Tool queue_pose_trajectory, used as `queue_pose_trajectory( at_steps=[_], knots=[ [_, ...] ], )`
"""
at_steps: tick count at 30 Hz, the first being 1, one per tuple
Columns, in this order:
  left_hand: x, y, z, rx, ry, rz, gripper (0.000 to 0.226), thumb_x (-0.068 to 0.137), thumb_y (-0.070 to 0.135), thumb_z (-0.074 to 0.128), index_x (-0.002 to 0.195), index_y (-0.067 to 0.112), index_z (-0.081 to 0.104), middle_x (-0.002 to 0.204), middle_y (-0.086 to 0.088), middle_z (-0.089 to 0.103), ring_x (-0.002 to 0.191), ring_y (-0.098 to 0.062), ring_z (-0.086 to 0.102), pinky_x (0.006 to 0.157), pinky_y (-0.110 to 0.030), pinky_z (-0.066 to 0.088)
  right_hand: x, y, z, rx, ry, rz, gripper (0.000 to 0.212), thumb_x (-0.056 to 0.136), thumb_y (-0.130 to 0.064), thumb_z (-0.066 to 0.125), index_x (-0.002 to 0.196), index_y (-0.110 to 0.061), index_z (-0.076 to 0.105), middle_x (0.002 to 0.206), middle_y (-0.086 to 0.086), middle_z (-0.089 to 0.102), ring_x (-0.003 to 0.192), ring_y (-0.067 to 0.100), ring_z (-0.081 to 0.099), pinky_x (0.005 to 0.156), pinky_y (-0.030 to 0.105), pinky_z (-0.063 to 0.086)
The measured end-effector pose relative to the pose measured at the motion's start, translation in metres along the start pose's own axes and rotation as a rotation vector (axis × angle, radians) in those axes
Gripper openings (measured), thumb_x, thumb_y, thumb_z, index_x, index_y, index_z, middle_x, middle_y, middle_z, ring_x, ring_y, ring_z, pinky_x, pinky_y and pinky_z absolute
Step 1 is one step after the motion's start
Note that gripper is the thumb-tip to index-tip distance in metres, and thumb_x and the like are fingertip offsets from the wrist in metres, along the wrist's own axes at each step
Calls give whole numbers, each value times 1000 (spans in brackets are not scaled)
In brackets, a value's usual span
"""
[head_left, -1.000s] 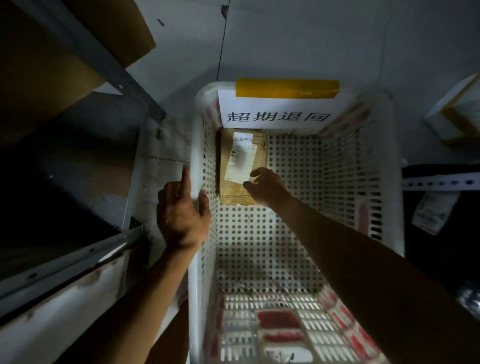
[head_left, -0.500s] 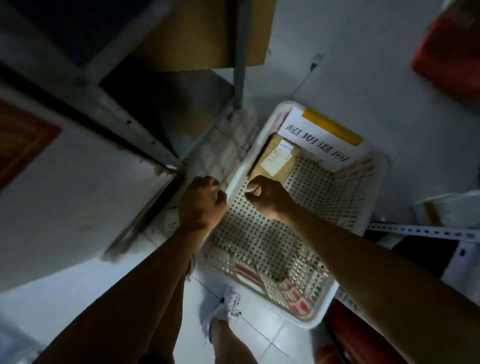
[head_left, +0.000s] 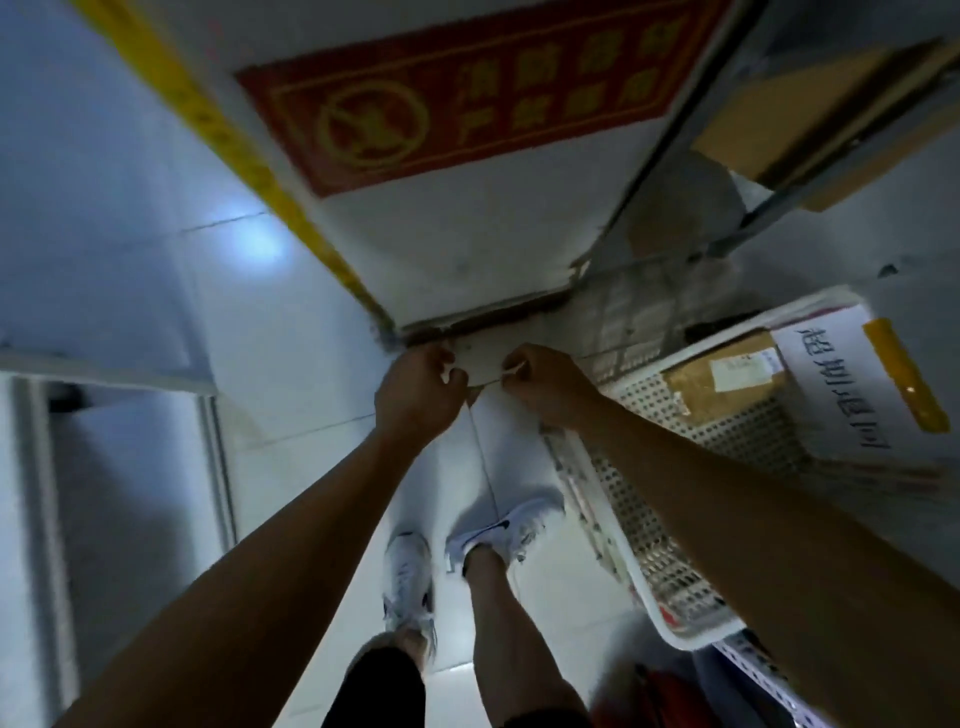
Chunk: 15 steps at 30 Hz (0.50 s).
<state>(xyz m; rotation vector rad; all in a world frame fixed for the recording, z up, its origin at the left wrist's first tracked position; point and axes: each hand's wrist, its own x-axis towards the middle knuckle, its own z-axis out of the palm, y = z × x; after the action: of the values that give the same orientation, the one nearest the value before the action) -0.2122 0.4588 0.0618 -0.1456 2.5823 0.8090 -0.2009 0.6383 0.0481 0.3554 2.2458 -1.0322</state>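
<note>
- White strip, thin and small, is in the air between the two hands, above the floor tiles and just left of the basket. The blur hides what it is exactly; I judge it to be a piece of label or tape.
- Right hand has its fingers curled and pinches one end of the strip between thumb and fingertips, probably to keep such a light thing from falling.
- Left hand is also curled, with its fingertips close to the other end. Whether it really grips the strip I cannot tell.
- Both hands are close together in front of the body. This suits fine work such as peeling or tearing, and not carrying.
- Basket, white and full of holes, stands on the floor at the right side, so parcels can be dropped in from above.
- Parcel of brown cardboard lies flat at the far end of the basket, label side up, so the label can be read.
- Paper sign is fixed on the basket's far rim with yellow tape, probably to tell what belongs inside.
- Red notice is on the white panel ahead.
- Count: one strip, two hands, one basket, one parcel in it, one paper sign, one red notice, two white shoes.
</note>
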Motion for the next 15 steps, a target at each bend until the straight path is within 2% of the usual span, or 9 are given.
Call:
queue_pose_trajectory(
  at_steps=[4,6,9,12,15],
  knots=[
    [-37,-82,-44,-86,75,-142,34,96,31,62,125,13,68,121,-7,70,108,-23,66,87,-31,48,-6,-64,70,-69,-100,-95,25,95,-30,63,118,-17,63,97,-4,64,89,16,64,68,25,46],
    [-56,-123,-62,-151,124,-232,34,96,30,61,125,15,68,120,-6,70,109,-22,66,89,-31,47,-8,-96,106,-110,-156,-156,23,95,-30,64,115,-20,63,91,-4,63,81,14,63,69,28,50],
    [-84,-182,-85,-232,209,-355,32,95,30,60,124,18,70,118,-3,71,107,-20,66,91,-29,47,-8,-141,163,-176,-229,-217,22,94,-31,65,113,-20,65,90,-1,65,82,18,65,74,32,55],
    [-109,-236,-108,-302,299,-473,31,94,31,60,121,19,72,117,-1,71,105,-18,66,90,-28,48,-6,-187,224,-238,-291,-270,19,93,-27,65,111,-20,66,87,-5,66,77,16,66,67,25,51],
    [-131,-283,-133,-363,399,-591,28,94,31,60,117,24,72,113,4,71,97,-12,65,87,-24,46,-7,-230,283,-290,-359,-387,18,93,-24,65,109,-16,68,90,-3,68,79,16,65,70,23,49]
  ],
)
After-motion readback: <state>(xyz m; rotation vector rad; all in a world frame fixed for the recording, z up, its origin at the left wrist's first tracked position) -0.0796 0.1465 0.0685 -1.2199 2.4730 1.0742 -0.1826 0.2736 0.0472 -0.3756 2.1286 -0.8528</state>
